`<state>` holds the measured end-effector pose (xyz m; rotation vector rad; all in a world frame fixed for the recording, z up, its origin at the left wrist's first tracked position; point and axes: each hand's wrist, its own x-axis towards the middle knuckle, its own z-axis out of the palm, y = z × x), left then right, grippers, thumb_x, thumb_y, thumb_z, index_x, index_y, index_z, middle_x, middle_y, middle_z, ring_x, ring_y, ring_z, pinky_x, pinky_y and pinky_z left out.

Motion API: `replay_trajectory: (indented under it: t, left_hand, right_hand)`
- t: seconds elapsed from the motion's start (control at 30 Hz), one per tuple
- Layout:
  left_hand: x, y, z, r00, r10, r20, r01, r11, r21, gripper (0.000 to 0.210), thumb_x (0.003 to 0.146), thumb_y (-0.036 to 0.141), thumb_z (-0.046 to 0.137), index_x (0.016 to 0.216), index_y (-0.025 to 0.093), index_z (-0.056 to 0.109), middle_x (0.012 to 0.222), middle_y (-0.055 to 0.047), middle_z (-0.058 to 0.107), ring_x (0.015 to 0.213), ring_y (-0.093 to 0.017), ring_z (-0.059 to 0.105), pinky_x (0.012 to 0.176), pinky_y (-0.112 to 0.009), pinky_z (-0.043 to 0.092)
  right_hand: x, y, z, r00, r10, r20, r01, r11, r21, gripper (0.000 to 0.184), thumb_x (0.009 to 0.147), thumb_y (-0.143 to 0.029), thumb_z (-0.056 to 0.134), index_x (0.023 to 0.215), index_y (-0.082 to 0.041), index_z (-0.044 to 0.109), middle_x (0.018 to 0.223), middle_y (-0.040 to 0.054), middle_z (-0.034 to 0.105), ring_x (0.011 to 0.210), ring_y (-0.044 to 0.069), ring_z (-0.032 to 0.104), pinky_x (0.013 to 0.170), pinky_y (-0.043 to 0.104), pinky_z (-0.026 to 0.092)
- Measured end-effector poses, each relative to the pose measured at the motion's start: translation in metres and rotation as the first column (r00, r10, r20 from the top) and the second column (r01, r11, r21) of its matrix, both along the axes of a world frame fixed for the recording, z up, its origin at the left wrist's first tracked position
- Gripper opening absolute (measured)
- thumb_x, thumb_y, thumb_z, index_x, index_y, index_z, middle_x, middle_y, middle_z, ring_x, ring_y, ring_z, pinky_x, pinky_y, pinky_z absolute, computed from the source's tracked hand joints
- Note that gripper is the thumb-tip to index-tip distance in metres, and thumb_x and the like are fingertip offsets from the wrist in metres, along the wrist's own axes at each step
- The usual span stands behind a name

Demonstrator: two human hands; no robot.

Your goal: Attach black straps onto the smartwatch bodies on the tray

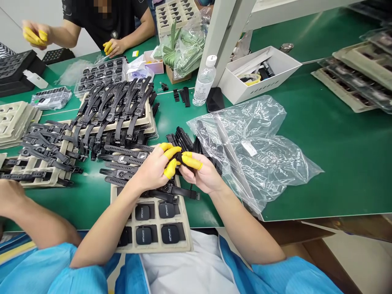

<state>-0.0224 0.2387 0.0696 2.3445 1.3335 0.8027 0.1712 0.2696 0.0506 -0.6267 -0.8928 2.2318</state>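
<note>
My left hand and my right hand meet over the bench, yellow finger cots on several fingertips. Between them they pinch a small black watch part, mostly hidden by the fingers. Below my left forearm sits a beige tray, with square black watch bodies in its front compartments. Watches with straps attached lie across the tray's far part. Just beyond my hands is a heap of loose black watch straps, partly under clear plastic.
A clear plastic bag spreads to the right. Behind it stand a water bottle, a phone and a white box. Trays of strapped watches fill the left. A co-worker with yellow finger cots sits opposite; another person's arm rests at left.
</note>
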Motion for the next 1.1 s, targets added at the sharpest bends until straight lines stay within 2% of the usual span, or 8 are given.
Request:
replay_trajectory:
  t: [0.23,0.5,0.63,0.73,0.87,0.97,1.03,1.1]
  left_hand:
    - [-0.001,-0.004,0.005,0.994,-0.011,-0.113,0.014,1.000,0.023,0.038,0.104,0.026,0.041,0.135,0.011,0.058,0.122,-0.019,0.062,0.122,-0.031,0.058,0.106,-0.050,0.054]
    - [-0.006,-0.004,0.001,0.986,0.024,0.167,-0.011,0.997,-0.082,0.041,0.102,0.029,0.054,0.142,0.019,0.052,0.132,-0.016,0.065,0.125,-0.028,0.062,0.106,-0.044,0.054]
    - [0.005,-0.004,0.001,0.907,0.108,0.407,-0.101,0.994,-0.038,0.020,0.099,0.037,0.066,0.110,0.020,0.067,0.107,-0.009,0.072,0.100,-0.022,0.069,0.086,-0.035,0.059]
    - [0.013,-0.003,0.004,0.740,0.221,0.635,-0.144,0.975,-0.171,0.029,0.096,0.047,0.069,0.102,0.019,0.067,0.106,-0.010,0.073,0.098,-0.022,0.072,0.080,-0.033,0.061]
    - [-0.002,0.004,0.012,0.303,0.471,0.828,-0.301,0.872,-0.385,0.045,0.088,0.058,0.075,0.104,0.021,0.054,0.101,-0.006,0.076,0.074,-0.018,0.075,0.062,-0.029,0.063]
    - [-0.019,0.011,0.014,0.096,0.530,0.843,-0.445,0.780,-0.440,0.050,0.084,0.057,0.080,0.105,0.023,0.049,0.101,-0.004,0.077,0.064,-0.013,0.071,0.052,-0.023,0.059]
    - [-0.020,0.012,0.010,0.160,0.581,0.798,-0.403,0.776,-0.485,0.048,0.085,0.052,0.079,0.110,0.022,0.053,0.107,-0.007,0.078,0.066,-0.013,0.070,0.050,-0.022,0.059]
    - [-0.014,0.010,0.003,0.385,0.583,0.715,-0.317,0.812,-0.491,0.042,0.089,0.045,0.076,0.119,0.020,0.061,0.118,-0.010,0.077,0.077,-0.017,0.073,0.053,-0.024,0.061]
  right_hand:
    - [0.001,0.000,-0.006,0.991,0.020,0.131,-0.037,0.991,0.129,0.041,0.088,-0.056,0.076,0.084,-0.019,0.057,0.048,-0.0057,0.056,0.038,0.007,0.036,0.039,0.021,0.022]
    - [0.001,-0.004,-0.009,0.987,-0.062,0.151,0.026,0.974,0.225,0.039,0.091,-0.058,0.073,0.093,-0.022,0.058,0.055,-0.0044,0.060,0.042,0.011,0.044,0.044,0.025,0.034]
    - [0.001,-0.004,-0.011,0.991,-0.055,0.122,0.021,0.963,0.268,0.040,0.092,-0.059,0.072,0.096,-0.022,0.060,0.058,-0.0064,0.052,0.046,0.011,0.045,0.047,0.026,0.036]
    - [0.004,-0.001,-0.011,0.987,0.090,0.136,-0.116,0.973,0.199,0.041,0.096,-0.060,0.066,0.090,-0.020,0.060,0.059,-0.0077,0.042,0.042,0.007,0.033,0.042,0.024,0.023]
    - [0.013,0.007,-0.008,0.938,0.271,0.215,-0.299,0.948,0.112,0.043,0.095,-0.059,0.066,0.086,-0.018,0.061,0.055,-0.0083,0.038,0.043,0.006,0.023,0.041,0.022,0.014]
    - [0.016,0.011,-0.006,0.950,0.143,0.279,-0.195,0.967,0.167,0.040,0.090,-0.055,0.074,0.084,-0.019,0.058,0.056,-0.0069,0.046,0.043,0.006,0.029,0.041,0.022,0.017]
    - [0.014,0.010,-0.005,0.969,-0.018,0.247,-0.039,0.974,0.222,0.037,0.088,-0.051,0.078,0.088,-0.021,0.057,0.058,-0.0067,0.052,0.044,0.007,0.036,0.043,0.022,0.024]
    - [0.012,0.007,-0.003,0.977,-0.116,0.178,0.068,0.965,0.254,0.034,0.089,-0.049,0.077,0.093,-0.022,0.058,0.057,-0.0073,0.054,0.044,0.008,0.040,0.044,0.022,0.029]
